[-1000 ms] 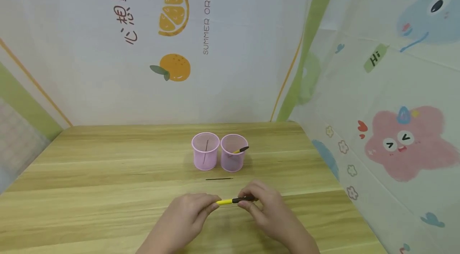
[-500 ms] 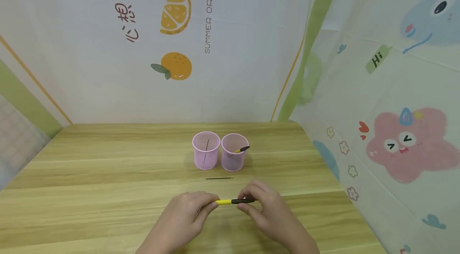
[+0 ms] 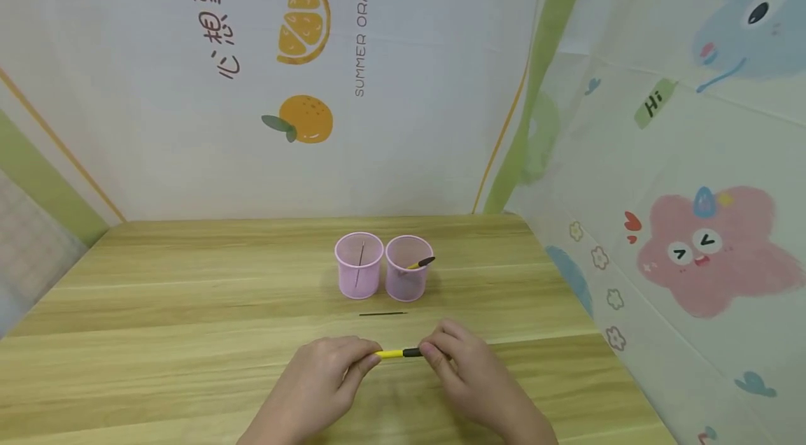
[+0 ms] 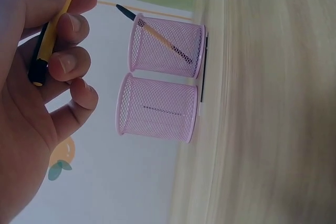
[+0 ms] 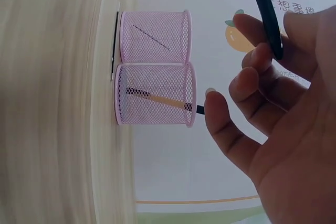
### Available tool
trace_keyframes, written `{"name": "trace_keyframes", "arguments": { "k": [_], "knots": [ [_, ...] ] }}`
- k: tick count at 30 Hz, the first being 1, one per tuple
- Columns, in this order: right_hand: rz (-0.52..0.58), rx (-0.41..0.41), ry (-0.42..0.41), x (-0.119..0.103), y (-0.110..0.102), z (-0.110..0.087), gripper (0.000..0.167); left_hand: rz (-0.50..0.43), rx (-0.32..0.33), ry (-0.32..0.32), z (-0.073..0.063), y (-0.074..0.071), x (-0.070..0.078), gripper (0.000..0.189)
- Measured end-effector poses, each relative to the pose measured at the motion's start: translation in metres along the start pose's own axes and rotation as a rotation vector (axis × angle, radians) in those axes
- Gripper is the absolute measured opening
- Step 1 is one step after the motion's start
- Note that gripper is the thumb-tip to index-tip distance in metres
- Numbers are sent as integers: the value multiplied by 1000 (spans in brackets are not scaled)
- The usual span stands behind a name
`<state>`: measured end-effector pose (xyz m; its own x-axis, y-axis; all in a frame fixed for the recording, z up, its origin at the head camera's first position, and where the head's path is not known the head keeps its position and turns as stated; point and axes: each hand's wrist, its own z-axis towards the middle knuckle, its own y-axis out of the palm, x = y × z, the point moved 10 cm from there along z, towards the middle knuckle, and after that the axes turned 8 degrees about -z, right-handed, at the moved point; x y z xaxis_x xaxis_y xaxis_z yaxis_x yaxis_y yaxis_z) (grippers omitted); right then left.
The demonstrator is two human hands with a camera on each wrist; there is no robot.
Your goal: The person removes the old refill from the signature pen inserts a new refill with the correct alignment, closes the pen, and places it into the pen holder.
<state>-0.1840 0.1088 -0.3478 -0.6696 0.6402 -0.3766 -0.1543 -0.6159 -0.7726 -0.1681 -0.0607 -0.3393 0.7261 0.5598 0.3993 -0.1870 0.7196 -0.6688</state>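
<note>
A yellow pen with a black front part [image 3: 391, 354] is held level between both hands, above the near half of the table. My left hand [image 3: 324, 378] grips its yellow barrel; in the left wrist view the black end piece [image 4: 38, 72] sits in the palm. Thumb and fingers of my right hand [image 3: 469, 375] pinch the black part [image 5: 268, 17]. Beyond the hands a thin dark pen refill [image 3: 383, 313] lies on the table. Two pink mesh pen cups stand behind it: the left cup [image 3: 359, 280] contains a thin refill, the right cup [image 3: 406, 285] a yellow and black pen [image 3: 422, 263].
The wooden table [image 3: 189, 305] reaches back to a white cloth [image 3: 409, 151] printed with oranges. Another printed cloth [image 3: 693, 151] hangs along the right side. Both cups stand side by side near the table's back.
My right hand's fingers have shifted on the black part, so its tip is now hidden behind them. My left hand keeps its grip on the barrel. The cups and loose refill stay put.
</note>
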Motion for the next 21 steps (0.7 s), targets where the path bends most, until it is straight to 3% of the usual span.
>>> {"name": "trace_keyframes", "arguments": {
  "k": [21],
  "knots": [
    [4,2,-6,2,2,1,15,12,20,30,-2,-4,0,10]
  ]
}}
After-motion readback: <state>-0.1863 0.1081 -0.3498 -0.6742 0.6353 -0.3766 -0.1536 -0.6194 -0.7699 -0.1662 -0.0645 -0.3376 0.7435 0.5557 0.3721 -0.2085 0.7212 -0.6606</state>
